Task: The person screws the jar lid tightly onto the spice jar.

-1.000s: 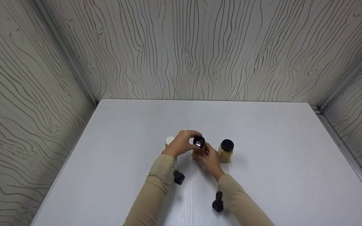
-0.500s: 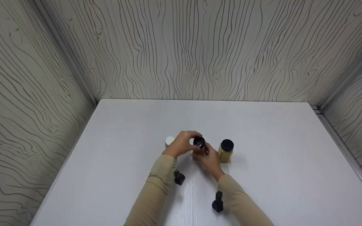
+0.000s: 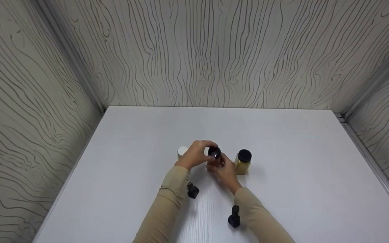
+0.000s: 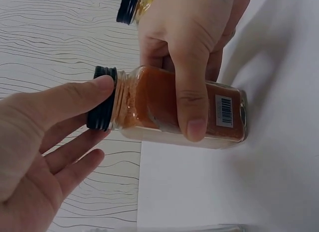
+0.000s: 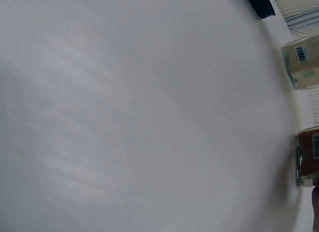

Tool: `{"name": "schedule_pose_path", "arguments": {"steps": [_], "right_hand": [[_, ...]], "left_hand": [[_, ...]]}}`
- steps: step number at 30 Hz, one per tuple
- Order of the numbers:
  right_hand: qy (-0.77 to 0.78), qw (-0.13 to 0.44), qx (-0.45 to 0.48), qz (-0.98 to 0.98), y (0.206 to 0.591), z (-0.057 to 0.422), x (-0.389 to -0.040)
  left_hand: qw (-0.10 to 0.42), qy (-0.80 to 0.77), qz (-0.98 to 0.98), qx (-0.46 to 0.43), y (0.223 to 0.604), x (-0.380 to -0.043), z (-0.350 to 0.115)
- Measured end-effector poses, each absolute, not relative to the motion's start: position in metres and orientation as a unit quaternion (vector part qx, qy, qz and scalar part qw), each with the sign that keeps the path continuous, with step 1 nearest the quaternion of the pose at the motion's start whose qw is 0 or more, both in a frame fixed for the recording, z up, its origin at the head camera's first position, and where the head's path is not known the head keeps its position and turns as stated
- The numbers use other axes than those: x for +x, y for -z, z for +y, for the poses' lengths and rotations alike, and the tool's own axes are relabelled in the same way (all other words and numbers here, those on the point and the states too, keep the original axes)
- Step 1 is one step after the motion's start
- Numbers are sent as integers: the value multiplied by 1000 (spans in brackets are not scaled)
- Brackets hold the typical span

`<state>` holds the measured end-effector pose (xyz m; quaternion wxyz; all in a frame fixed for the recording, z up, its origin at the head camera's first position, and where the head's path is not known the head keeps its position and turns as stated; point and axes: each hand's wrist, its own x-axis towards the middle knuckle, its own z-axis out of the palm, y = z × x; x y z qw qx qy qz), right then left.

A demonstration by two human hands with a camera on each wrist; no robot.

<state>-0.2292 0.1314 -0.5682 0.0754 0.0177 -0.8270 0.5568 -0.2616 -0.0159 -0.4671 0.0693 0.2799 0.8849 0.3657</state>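
A square glass jar point(image 4: 157, 100) of reddish-brown powder stands between both hands, with a barcode sticker near its base. My left hand point(image 3: 193, 156) pinches its black cap point(image 4: 102, 98) between thumb and fingers. Glass threads show just below the cap in the left wrist view. Lower down, my right hand point(image 3: 226, 172) grips the jar's body, its thumb lying across the front. The right wrist view catches only the base of the brown jar point(image 5: 309, 157) and a fingertip at its edge.
Just right of the hands stands a black-capped jar point(image 3: 242, 163) of yellowish contents. A white-topped container point(image 3: 182, 151) is partly hidden behind the left hand. In the right wrist view a pale-filled jar point(image 5: 303, 62) stands near the brown one. Wood-grain-patterned panels point(image 3: 201, 54) border the white table point(image 3: 299, 162).
The glint on the black cap has shifted slightly. Both hands keep their places on the cap and jar.
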Motion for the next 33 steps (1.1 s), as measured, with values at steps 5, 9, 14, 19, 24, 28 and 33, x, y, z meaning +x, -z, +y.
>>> {"name": "schedule_pose_path", "arguments": {"steps": [5,9,14,19,24,28,33], "right_hand": [[-562,72,30,-823,567,132,-229],[-567,67,33,-820,568,132,-229],[-568,68,29,-820,568,132,-229],[-570,69,31,-818,567,132,-229],[-572,66,30,-817,562,131,-227],[-570,70,30,-818,562,131,-227],[-567,69,24,-821,568,131,-230]], "left_hand": [[66,-371,883,279,468,-261,-16],[64,-381,882,271,469,-260,-16],[61,-390,877,272,470,-260,-17],[55,-393,873,284,471,-261,-19],[49,-388,873,291,472,-262,-20],[49,-386,874,290,473,-261,-20],[49,-379,877,290,472,-261,-20]]}}
